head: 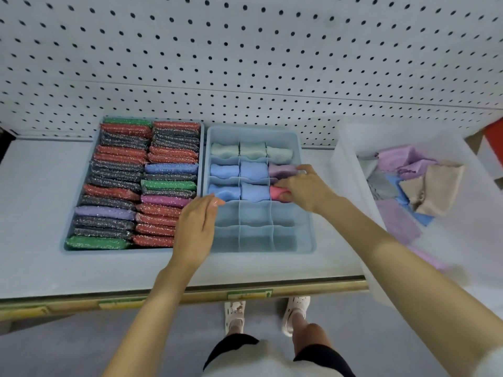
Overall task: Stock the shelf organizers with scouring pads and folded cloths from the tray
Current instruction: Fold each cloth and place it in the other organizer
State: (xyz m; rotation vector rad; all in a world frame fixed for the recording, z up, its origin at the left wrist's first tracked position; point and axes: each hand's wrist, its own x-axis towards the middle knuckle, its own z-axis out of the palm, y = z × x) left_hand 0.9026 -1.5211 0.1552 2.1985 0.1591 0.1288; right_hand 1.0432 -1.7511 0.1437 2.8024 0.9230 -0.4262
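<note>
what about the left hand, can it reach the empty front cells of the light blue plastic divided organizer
Likely yes: the left hand is at the light blue plastic organizer's left rim, beside those empty cells, nothing covering them.

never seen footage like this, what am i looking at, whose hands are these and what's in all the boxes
There is no machine here. One camera worn on a person's head looks down at their own two bare hands, so this single picture is their view. They stand at a white shelf backed by pegboard. On it, the left organizer is packed with glittery scouring pads. The divided organizer beside it holds folded cloths in its three far rows; the two near rows are bare. To the right, a clear tray holds loose cloths. The right hand grips a pink cloth in the right cell of the third row. The left hand holds nothing and rests at the divided organizer's left edge.
</note>
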